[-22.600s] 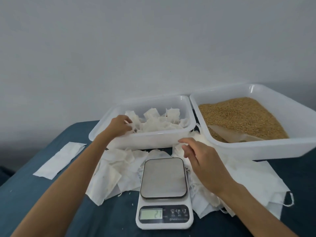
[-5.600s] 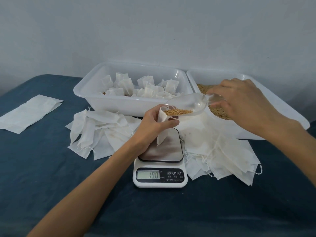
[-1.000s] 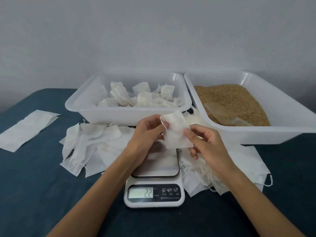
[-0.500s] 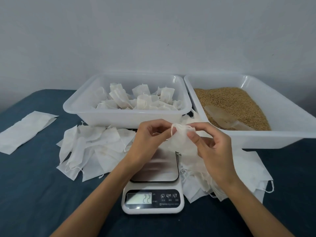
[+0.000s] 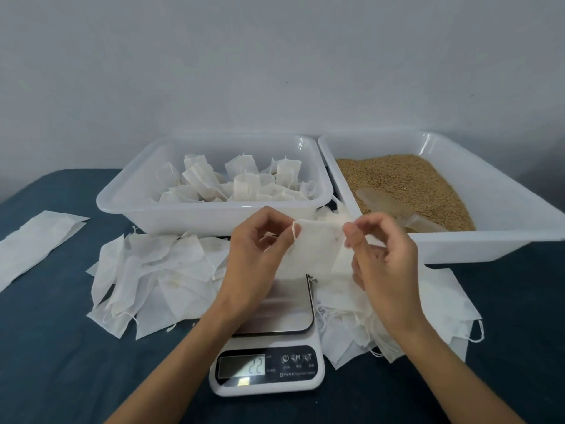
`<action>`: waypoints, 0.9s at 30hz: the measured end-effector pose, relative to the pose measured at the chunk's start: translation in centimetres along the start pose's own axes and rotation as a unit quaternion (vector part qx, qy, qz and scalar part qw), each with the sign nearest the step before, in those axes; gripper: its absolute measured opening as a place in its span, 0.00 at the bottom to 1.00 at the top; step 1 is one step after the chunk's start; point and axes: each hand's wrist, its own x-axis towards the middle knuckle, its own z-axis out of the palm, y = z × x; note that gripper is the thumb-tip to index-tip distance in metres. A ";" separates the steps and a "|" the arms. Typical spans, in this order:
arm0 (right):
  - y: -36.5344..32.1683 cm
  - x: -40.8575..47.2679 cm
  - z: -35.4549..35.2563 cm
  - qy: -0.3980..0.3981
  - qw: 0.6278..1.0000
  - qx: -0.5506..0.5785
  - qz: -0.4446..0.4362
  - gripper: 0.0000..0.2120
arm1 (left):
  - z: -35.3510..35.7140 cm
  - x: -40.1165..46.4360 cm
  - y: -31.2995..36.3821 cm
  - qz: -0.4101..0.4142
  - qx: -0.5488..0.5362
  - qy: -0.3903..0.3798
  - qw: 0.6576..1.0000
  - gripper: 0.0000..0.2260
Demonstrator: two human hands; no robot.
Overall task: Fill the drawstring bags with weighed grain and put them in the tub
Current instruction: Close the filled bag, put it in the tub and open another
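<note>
In the head view the kitchen scale [image 5: 266, 347] is displaying 22. Above its platform, the left hand [image 5: 255, 249] and right hand [image 5: 383, 255] are pinching the top corners of a white drawstring bag [image 5: 315, 249], stretched between their fingertips. At 11 o'clock the tub [image 5: 214, 214] is holding filled bags; at 1 o'clock the grain tray [image 5: 489, 240] is sitting, empty bags [image 5: 153, 270] flanking the scale.

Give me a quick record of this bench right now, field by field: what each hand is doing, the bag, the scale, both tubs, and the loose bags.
left hand: pinches the bag's top left corner
right hand: pinches the bag's top right corner
bag: held spread above the scale, drawstring loop at left
scale: display reads 22
left tub: holds filled bags
right tub: holds grain and a clear scoop
empty bags: piled either side of the scale
</note>
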 end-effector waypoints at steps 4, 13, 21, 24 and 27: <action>-0.2 0.2 0.5 -0.061 0.992 0.062 0.096 0.16 | 0.6 -0.5 0.0 0.018 0.046 -0.034 0.998 0.06; 0.0 0.7 -0.1 -0.054 0.988 0.095 0.107 0.04 | 1.8 -1.4 0.2 0.085 0.130 -0.106 0.982 0.11; -0.3 0.3 0.3 -0.087 0.989 0.106 0.060 0.06 | 1.9 -1.4 0.6 -0.058 -0.074 -0.060 0.994 0.08; -0.2 0.0 0.7 -0.106 0.985 0.122 0.061 0.06 | 2.0 -1.2 0.6 -0.118 -0.144 -0.048 0.981 0.09; -0.2 0.1 0.7 -0.102 0.980 0.156 0.073 0.09 | 1.7 -1.1 0.3 -0.141 -0.162 -0.054 0.975 0.09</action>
